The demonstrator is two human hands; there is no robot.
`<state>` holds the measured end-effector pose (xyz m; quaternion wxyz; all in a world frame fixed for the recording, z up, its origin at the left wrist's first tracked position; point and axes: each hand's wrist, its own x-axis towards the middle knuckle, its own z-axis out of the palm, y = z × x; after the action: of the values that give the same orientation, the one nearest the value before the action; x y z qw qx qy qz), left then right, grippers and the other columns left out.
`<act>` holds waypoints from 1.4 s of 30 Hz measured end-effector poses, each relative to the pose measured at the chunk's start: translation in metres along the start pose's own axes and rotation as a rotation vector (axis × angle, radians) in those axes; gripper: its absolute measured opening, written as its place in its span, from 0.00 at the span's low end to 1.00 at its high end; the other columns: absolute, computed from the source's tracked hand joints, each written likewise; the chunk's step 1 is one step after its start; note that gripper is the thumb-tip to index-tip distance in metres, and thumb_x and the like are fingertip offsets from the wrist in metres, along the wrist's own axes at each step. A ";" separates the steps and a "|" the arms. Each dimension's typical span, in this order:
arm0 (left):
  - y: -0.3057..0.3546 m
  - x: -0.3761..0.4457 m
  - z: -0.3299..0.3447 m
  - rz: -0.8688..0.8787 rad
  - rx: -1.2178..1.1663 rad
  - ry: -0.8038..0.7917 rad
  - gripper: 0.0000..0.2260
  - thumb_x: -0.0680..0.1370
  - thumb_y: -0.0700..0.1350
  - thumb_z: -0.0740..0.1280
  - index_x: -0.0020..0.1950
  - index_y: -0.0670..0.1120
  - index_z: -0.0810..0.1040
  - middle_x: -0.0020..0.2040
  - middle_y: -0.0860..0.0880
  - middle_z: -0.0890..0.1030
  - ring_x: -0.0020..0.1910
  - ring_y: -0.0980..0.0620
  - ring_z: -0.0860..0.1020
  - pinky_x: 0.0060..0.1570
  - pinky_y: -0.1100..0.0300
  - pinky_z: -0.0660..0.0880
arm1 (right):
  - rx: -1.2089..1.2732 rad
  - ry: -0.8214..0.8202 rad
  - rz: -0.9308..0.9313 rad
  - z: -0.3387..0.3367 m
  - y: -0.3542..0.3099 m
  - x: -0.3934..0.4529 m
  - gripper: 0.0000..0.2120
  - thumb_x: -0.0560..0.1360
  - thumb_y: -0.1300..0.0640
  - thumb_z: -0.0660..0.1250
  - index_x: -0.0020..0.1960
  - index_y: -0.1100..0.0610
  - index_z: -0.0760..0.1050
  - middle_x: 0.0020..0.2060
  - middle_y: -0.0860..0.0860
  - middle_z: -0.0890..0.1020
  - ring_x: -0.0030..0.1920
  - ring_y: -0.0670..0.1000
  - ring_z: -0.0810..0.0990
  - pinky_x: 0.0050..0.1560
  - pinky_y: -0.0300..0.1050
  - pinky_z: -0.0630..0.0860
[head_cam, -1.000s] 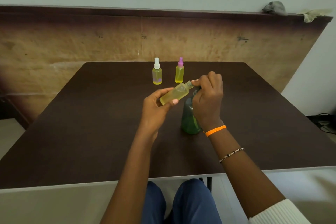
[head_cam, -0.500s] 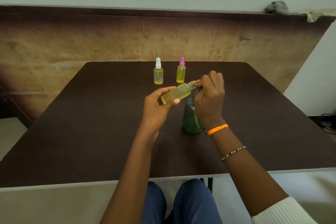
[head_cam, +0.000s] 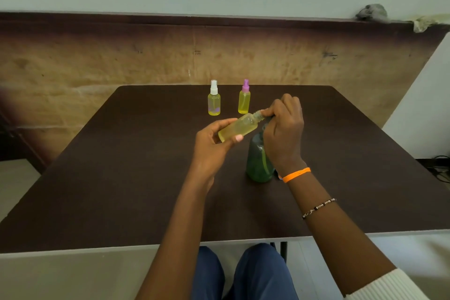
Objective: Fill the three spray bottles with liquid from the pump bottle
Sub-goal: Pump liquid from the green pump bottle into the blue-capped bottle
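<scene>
Left hand grips a small clear plastic spray bottle of yellow liquid, held tilted above the dark brown square table, neck pointing right and away. Right hand is curled at that neck, fingertips pinching it; whether a cap sits under the fingers cannot be told.

Tall green translucent pump bottle stands upright on the table directly below the right hand, which hides its top. An orange wristband and a beaded bracelet sit on the right forearm.

Toward the far edge, two filled yellow spray bottles stand upright, near each other but apart: a white-capped one left, a purple-capped one right, the latter just beyond the held bottle.

Brown panelled wall strip runs behind the far edge. Tabletop lies bare left and right of the hands out to both side edges. Near edge sits over blue-trousered knees.
</scene>
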<state>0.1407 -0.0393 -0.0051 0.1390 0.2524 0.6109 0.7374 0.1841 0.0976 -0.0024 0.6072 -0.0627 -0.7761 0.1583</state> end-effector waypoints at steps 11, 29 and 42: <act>-0.004 0.000 0.001 -0.003 0.013 -0.002 0.13 0.73 0.34 0.70 0.54 0.49 0.79 0.50 0.51 0.82 0.49 0.59 0.79 0.47 0.68 0.77 | -0.035 0.007 -0.032 0.004 0.004 0.000 0.10 0.69 0.70 0.54 0.32 0.64 0.70 0.31 0.59 0.70 0.36 0.52 0.63 0.35 0.51 0.64; -0.002 -0.002 0.001 0.005 0.013 0.008 0.13 0.73 0.34 0.69 0.52 0.51 0.78 0.48 0.55 0.82 0.44 0.65 0.79 0.44 0.71 0.76 | -0.091 -0.004 -0.005 -0.004 -0.006 -0.001 0.11 0.71 0.69 0.55 0.34 0.64 0.73 0.33 0.58 0.72 0.38 0.52 0.64 0.38 0.43 0.60; -0.012 0.000 0.003 -0.008 -0.018 0.017 0.14 0.73 0.35 0.70 0.52 0.52 0.78 0.49 0.54 0.82 0.47 0.64 0.80 0.45 0.70 0.76 | -0.124 0.037 -0.010 0.002 0.001 -0.012 0.09 0.69 0.74 0.60 0.35 0.65 0.74 0.32 0.59 0.71 0.36 0.53 0.64 0.35 0.49 0.65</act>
<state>0.1412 -0.0347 -0.0168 0.1393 0.2423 0.6063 0.7445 0.1851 0.0950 -0.0141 0.6171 -0.0994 -0.7734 0.1056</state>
